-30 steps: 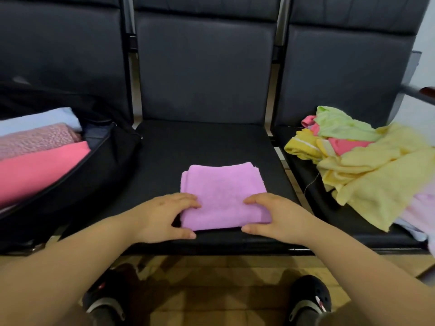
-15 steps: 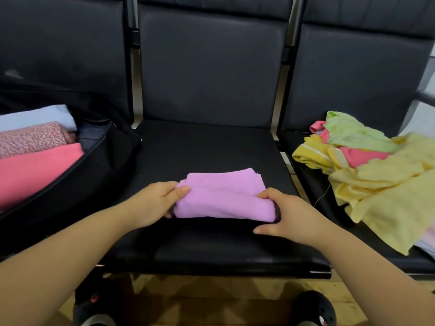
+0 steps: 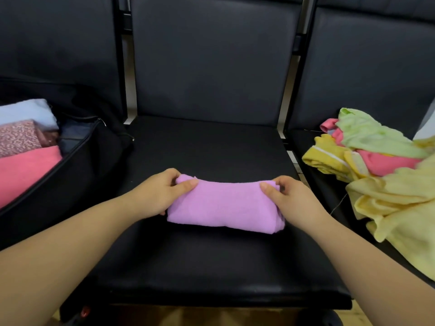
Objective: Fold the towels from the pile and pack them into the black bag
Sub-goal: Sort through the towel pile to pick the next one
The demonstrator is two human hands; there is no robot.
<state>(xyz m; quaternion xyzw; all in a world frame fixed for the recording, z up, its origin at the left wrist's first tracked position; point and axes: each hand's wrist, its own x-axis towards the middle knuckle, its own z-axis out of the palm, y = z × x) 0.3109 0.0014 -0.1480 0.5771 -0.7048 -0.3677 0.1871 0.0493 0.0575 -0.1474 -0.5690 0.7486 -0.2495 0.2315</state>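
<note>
A folded purple towel [image 3: 226, 204] lies across the middle seat [image 3: 211, 149], doubled over into a narrow band. My left hand [image 3: 156, 192] grips its left end, thumb on top and fingers curled under. My right hand [image 3: 290, 200] grips the right end the same way. The black bag [image 3: 70, 175] stands open on the left seat and holds a light blue, a speckled pink and a coral folded towel [image 3: 26, 172]. The pile of unfolded towels [image 3: 381, 170], yellow, light green and pink, sits on the right seat.
Three black padded chairs stand in a row with tall backrests behind. Gaps with metal frame bars separate the seats. Wooden floor and my dark shoes show below the front edge of the middle seat.
Both hands lifted the near edge of the flat purple towel and folded it away from me, making it a narrower band. The view has moved closer to the seat.
</note>
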